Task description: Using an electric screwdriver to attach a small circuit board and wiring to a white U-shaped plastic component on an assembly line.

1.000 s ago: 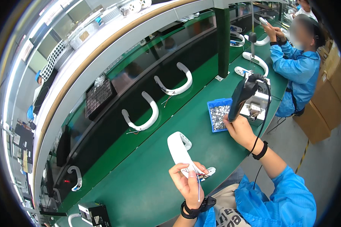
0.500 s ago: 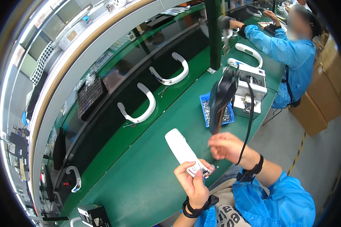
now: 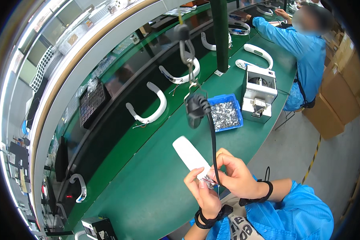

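Your left hand (image 3: 204,192) holds the white curved part (image 3: 192,157) by its near end, fingers curled round it from below and thumb laid against its side. The part is a long, slim, smooth plastic piece with a rounded far tip; it rises away from you and to the left, above the green bench top (image 3: 148,188), close to the bench's near edge. Its near end carries a small, glossy fitting with a reddish spot, mostly hidden between your fingers; its details are too small to tell. Your right hand (image 3: 236,176) is closed round the lower part of the hanging electric screwdriver (image 3: 196,110), fingertips pinched at the part's near end, where the tool's tip meets the fitting. The screwdriver's black body hangs from a metal hook and chain (image 3: 187,52), and its black cable (image 3: 213,144) runs down into your right hand. Both wrists wear dark bands. Beyond the part, on the bench, stands a blue bin of small metal pieces (image 3: 225,114), and just beside it a white boxed machine (image 3: 259,93). Similar white curved bands (image 3: 150,108) lie on the dark conveyor strip farther off. At the upper right a co-worker in a blue coat (image 3: 304,52) sits at the same bench.
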The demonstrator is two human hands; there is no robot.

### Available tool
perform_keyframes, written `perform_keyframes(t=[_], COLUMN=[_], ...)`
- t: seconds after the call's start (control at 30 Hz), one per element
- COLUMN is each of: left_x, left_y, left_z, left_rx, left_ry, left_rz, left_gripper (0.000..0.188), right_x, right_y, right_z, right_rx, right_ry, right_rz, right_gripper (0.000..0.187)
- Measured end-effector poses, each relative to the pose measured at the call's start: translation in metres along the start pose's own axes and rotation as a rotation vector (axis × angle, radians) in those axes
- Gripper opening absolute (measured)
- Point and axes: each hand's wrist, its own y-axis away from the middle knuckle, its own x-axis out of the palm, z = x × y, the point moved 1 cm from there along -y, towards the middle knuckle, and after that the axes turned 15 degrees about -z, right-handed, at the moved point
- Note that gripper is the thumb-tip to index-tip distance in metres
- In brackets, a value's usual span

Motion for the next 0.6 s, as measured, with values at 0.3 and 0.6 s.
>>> perform_keyframes(t=[0.3,0.6], left_x=[0.013,0.017], left_y=[-0.001,-0.002], left_z=[-0.024,-0.024], left_rx=[-0.019,0.012], left_ry=[-0.066,-0.111], left_rz=[0.043,0.102], left_gripper=[0.039,0.036], right_x=[0.007,-0.033], right_y=[0.000,-0.049], right_z=[0.006,-0.002], right_rx=[-0.170,-0.539], right_ry=[0.249,-0.147], right_rz=[-0.039,-0.599], right_gripper=[0.015,0.038])
